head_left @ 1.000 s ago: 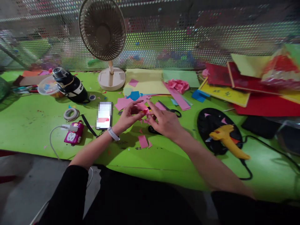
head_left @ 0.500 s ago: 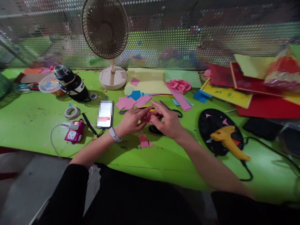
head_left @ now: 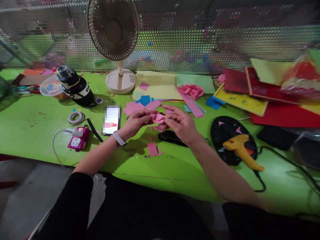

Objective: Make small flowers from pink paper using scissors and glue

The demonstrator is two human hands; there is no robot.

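Observation:
Between my hands, above the green table (head_left: 140, 165), is a folded pink paper piece (head_left: 158, 118) with petal-like flaps. My left hand (head_left: 137, 122) pinches its left edge between thumb and fingers. My right hand (head_left: 183, 126) pinches its right edge, the forefinger raised. A rolled pink paper bit (head_left: 163, 126) shows just below the piece; I cannot tell whether it is attached. Under my right hand lies a long black object (head_left: 172, 137), perhaps a stapler. Pink paper scraps (head_left: 152, 149) lie in front of it, and pink sheets (head_left: 135, 107) behind my left hand.
A fan (head_left: 120, 81) stands at the back, left of a pink paper flower (head_left: 192, 91). To the left are a black bottle (head_left: 76, 88), tape roll (head_left: 75, 117), phone (head_left: 112, 120) and purple charger (head_left: 79, 140). A yellow glue gun (head_left: 243, 151) rests on a black round pad (head_left: 217, 133) at right.
My hands have moved slightly apart, and the pink paper piece now shows spread between them. The black object beneath is more exposed.

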